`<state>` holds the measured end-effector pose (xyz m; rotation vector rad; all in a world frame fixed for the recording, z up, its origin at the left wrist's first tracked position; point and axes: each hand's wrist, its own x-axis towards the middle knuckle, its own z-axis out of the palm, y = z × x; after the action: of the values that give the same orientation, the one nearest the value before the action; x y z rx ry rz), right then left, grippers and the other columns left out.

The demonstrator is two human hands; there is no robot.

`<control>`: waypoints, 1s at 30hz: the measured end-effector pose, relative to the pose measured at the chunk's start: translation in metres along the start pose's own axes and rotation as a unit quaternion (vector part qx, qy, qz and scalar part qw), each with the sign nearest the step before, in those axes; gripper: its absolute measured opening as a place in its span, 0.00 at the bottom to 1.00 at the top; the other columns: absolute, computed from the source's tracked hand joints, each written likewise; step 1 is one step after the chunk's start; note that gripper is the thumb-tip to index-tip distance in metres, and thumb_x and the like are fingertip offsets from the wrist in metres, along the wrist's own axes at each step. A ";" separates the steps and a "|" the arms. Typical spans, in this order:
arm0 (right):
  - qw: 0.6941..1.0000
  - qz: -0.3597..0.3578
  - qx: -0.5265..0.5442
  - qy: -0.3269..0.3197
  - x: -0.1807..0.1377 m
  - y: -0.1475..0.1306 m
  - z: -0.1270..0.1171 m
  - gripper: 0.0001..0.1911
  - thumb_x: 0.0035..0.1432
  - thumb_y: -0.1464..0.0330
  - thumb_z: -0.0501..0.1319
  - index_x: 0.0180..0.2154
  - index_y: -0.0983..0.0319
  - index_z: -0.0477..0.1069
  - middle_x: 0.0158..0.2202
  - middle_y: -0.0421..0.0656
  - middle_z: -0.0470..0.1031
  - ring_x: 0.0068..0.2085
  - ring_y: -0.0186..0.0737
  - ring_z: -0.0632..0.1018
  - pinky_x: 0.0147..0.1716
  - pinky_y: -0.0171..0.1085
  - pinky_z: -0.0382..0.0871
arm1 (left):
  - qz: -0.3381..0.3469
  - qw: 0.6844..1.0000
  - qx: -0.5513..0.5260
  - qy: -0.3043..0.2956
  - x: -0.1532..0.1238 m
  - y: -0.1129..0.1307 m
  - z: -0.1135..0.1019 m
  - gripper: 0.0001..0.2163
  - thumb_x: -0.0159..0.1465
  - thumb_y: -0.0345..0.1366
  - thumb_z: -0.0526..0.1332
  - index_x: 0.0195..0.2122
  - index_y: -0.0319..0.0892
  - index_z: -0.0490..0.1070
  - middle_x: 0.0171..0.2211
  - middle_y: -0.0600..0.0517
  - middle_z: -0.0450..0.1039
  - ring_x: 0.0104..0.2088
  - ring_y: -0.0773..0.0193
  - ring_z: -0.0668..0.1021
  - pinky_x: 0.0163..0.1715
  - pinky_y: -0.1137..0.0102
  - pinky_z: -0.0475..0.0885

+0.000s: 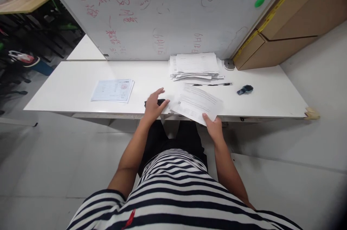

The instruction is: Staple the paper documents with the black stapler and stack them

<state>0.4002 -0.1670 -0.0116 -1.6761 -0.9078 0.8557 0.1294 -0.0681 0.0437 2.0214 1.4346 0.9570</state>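
Note:
My right hand (213, 126) grips the lower right edge of a printed sheet of paper (199, 102), thumb on top. The sheet is tilted above the front of the white desk (73, 78). To its left, my left hand (155, 106) is open, thumb and fingers apart, with nothing between them. Partly hidden behind that hand, a black object (161, 102) lies at the desk's front edge; its kind I cannot make out. Beyond the sheet lies a thin black-and-clear strip, perhaps a pen (213, 84).
A thick paper stack (196, 64) sits at the back, against the whiteboard (173, 17). Bluish printed forms (112, 91) lie on the left. At right are a dark wristwatch-like object (245, 90) and cardboard boxes (282, 47). A wall (322, 78) bounds the right side.

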 end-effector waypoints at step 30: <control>0.975 0.123 0.052 -0.178 -0.006 0.002 0.027 0.19 0.46 0.57 0.69 0.37 0.64 0.76 0.34 0.46 0.80 0.27 0.40 0.76 0.17 0.36 0.70 | -0.089 0.967 0.015 -0.239 0.035 -0.024 -0.053 0.25 0.61 0.56 0.54 0.55 0.49 0.64 0.54 0.47 0.71 0.53 0.53 0.73 0.59 0.53 0.56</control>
<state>0.3743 -0.1607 -0.0195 -1.5907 -0.8841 1.3821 0.0811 -0.0273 0.0701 1.9289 1.3303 0.3391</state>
